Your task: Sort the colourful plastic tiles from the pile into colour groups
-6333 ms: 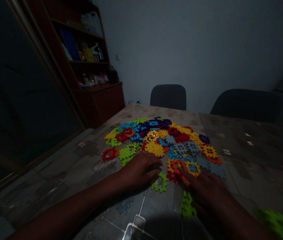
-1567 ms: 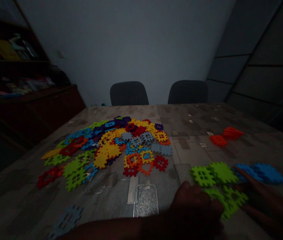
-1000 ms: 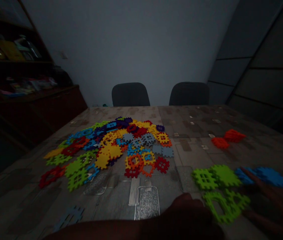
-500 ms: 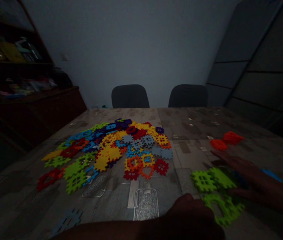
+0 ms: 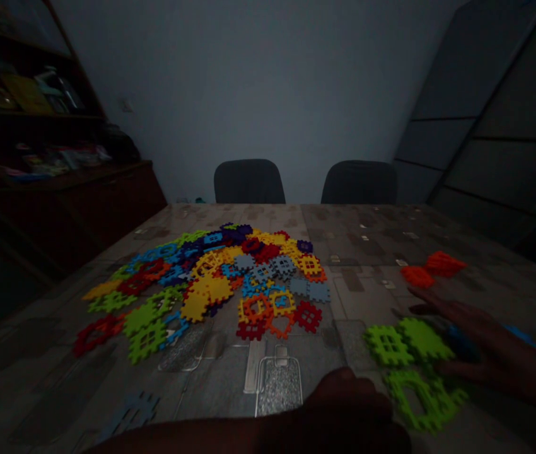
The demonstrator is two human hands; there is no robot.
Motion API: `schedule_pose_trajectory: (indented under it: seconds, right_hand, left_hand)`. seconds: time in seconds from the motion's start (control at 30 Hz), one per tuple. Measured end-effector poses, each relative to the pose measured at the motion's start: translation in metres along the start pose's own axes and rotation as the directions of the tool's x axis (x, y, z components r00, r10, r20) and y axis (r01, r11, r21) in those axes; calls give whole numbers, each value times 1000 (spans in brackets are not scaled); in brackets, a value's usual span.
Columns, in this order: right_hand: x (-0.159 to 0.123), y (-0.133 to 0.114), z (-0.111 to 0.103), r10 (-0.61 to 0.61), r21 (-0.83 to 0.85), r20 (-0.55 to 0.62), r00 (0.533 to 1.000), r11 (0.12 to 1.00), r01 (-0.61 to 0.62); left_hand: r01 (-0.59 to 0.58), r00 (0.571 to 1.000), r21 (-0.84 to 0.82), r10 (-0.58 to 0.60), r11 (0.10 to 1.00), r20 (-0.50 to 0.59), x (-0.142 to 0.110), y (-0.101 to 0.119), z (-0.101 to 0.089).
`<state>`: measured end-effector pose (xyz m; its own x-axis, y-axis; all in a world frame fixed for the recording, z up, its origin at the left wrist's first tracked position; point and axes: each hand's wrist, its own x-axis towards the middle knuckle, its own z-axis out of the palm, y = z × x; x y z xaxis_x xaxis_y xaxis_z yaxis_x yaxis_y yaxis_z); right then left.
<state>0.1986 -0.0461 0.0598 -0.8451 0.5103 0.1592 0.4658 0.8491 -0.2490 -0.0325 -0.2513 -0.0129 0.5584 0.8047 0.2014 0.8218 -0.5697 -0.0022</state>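
Observation:
My right hand (image 5: 480, 337) is at the right of the table, its fingers stretched out and spread over a dark blue piece (image 5: 461, 343) that it partly hides. Just left of it lie green interlocking plastic tiles: one with a window grid (image 5: 388, 345), a solid one (image 5: 425, 339), and nearer me a green tile with a large opening (image 5: 412, 398). My left hand (image 5: 348, 410) is a dark shape at the bottom, its fingers curled closed beside that nearer tile. Whatever it may hold is hidden.
A broad pile of coloured interlocking tiles (image 5: 211, 290) covers the table's left and middle. Orange pieces (image 5: 442, 265) lie beyond my right hand, a light blue piece (image 5: 522, 335) to its right. A grey tile (image 5: 133, 413) lies near my left forearm. Two chairs (image 5: 249, 181) stand behind the table.
The view has shifted slightly. My left hand has drawn a little to the left, away from the nearer green tile. My right hand stays spread over the blue piece.

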Motion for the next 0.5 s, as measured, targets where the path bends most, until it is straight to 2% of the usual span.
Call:
schedule_pose_trajectory:
  seconds: [0.07,0.2,0.3,0.4,0.5]
  right_hand:
    - [-7,8,0,1,-13,-43,999,1000,-2]
    - [-16,19,0,-45,-19,-160,986,999,43]
    - [-16,19,-3,-68,-23,-186,980,998,65]
    - [-14,12,-7,-74,5,-190,979,997,76]
    - [-12,1,-11,-62,22,-175,983,998,67]
  left_hand:
    - [4,1000,-75,-5,997,-20,0,-9,-13]
    - [123,968,-142,-150,982,-200,13,-32,-46]
    - [152,966,-119,-173,981,-193,33,-44,-63]
    - [148,978,-69,-156,987,-141,55,-50,-65]
    - [95,986,-45,-100,994,-135,71,-52,-60]
